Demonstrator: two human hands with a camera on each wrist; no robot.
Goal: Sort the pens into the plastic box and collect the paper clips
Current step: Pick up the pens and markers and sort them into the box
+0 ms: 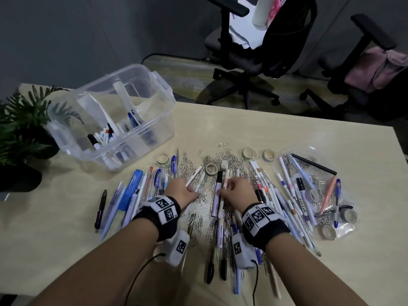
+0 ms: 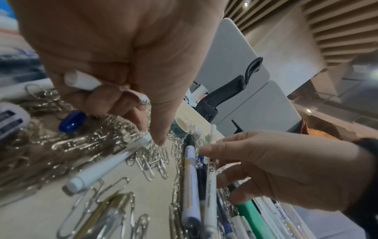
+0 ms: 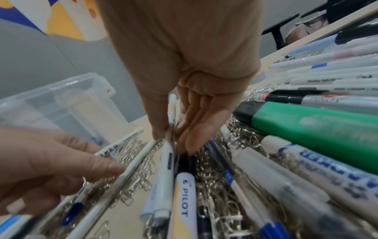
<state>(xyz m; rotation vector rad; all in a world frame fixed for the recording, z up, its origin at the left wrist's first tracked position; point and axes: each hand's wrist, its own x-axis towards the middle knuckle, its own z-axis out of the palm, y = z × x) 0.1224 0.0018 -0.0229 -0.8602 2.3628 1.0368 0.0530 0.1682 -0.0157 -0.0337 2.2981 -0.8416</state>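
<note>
A few pens (image 1: 103, 135) are kept in the plastic box (image 1: 154, 120); a white pen (image 1: 194, 176) is gripped by the left hand (image 1: 180, 189), another pen (image 1: 226, 184) pinched by the right hand (image 1: 239, 192).

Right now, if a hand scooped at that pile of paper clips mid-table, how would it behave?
The paper clips look interlocked, so a scoop would probably lift dangling clumps, not single clips. They are thin bright wire, likely light and slippery on the smooth table. Pens lie across the pile, so some clips would likely drag or snag on them.
</note>
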